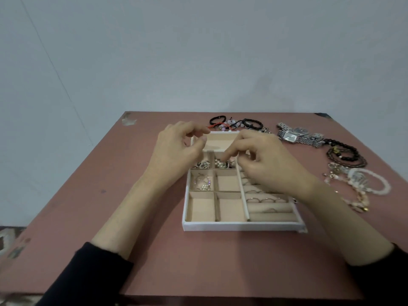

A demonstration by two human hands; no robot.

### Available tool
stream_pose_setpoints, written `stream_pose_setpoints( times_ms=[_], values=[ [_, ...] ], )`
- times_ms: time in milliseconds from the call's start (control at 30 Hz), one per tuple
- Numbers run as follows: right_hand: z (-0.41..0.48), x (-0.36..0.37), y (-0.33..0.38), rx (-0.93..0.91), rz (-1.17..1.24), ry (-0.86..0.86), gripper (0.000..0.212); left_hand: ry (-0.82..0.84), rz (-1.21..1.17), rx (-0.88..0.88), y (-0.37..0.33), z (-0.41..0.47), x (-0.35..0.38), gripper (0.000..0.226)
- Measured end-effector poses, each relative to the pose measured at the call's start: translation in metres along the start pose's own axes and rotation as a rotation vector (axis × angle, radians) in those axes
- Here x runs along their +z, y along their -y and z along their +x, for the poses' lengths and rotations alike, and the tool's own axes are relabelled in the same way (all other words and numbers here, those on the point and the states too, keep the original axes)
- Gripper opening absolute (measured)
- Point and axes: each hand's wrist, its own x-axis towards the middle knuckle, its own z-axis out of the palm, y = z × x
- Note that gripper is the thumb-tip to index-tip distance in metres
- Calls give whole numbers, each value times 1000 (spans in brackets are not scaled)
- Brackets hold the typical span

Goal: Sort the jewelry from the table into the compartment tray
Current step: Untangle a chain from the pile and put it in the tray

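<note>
Head camera is looking down on a pinkish table (106, 195), where a white compartment tray (240, 226) is sitting near the middle. Both hands are hovering over the tray's far half. The left hand (176, 151) is hanging above the far left corner with its fingers loosely curled and thumb and forefinger apart, holding nothing that I can see. The right hand (265, 161) is reaching down with bunched fingertips into a small middle compartment holding pearl pieces (220, 164); whether it is pinching one I cannot tell.

Silver pieces (202, 165) are lying in the compartment just left of that one, and a pearly tangle (202, 183) is filling the one nearer me. Thin rings (265, 199) are sitting in the padded rolls on the tray's right side.

Other jewelry is waiting on the table: black and pink bracelets (234, 124) just beyond the tray, two silver watches (298, 134) to their right, dark bead strands (344, 154) farther right, and a white bead bracelet (373, 181) among pale chains near the right edge. Dark sleeves (88, 279) are covering the forearms.
</note>
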Motion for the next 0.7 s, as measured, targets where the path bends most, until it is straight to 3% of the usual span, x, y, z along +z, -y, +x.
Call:
stream_pose_setpoints(
  times_ms=[267,467,700],
  values=[
    [-46,-71,-52,237,25,-141,39,396,59,252,-66,-1,47,15],
    [-78,-84,-82,322,-19,-233,41,621,187,365,-90,-3,84,8],
    [-84,-78,-86,367,56,-348,34,693,412,393,-102,-2,96,16]
  ],
)
